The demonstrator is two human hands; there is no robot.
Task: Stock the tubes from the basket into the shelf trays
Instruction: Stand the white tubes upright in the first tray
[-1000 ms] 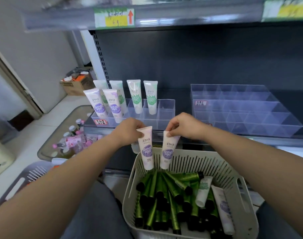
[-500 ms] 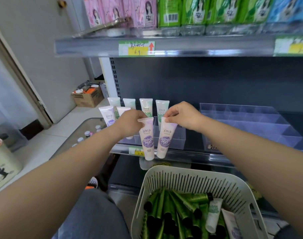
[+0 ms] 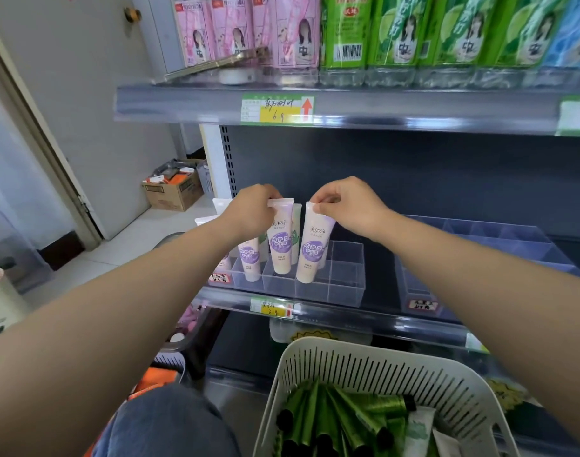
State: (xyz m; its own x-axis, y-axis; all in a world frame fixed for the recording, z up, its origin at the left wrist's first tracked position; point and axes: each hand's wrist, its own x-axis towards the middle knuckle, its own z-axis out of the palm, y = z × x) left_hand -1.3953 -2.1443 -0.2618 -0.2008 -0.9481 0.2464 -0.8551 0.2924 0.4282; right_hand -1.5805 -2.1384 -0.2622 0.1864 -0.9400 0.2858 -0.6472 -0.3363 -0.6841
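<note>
My left hand (image 3: 254,212) pinches the crimped top of a white tube with a purple label (image 3: 281,240). My right hand (image 3: 344,206) pinches the top of a second purple-label tube (image 3: 313,249). Both tubes hang cap-down with their lower ends in the front compartments of a clear divided shelf tray (image 3: 344,278). More purple and green-label tubes (image 3: 249,258) stand in the tray's left part, partly hidden by my left hand. The white slotted basket (image 3: 374,361) below holds several green tubes (image 3: 331,420) and a few white ones.
A second clear divided tray (image 3: 500,249) stands on the shelf to the right. The shelf above carries pink and green packs (image 3: 348,31). A cardboard box (image 3: 173,189) sits on the floor at the left, near a door frame.
Both hands have carried their tubes up and forward from above the basket to the shelf tray, and the tube ends now sit in its front compartments. The view has tilted upward.
</note>
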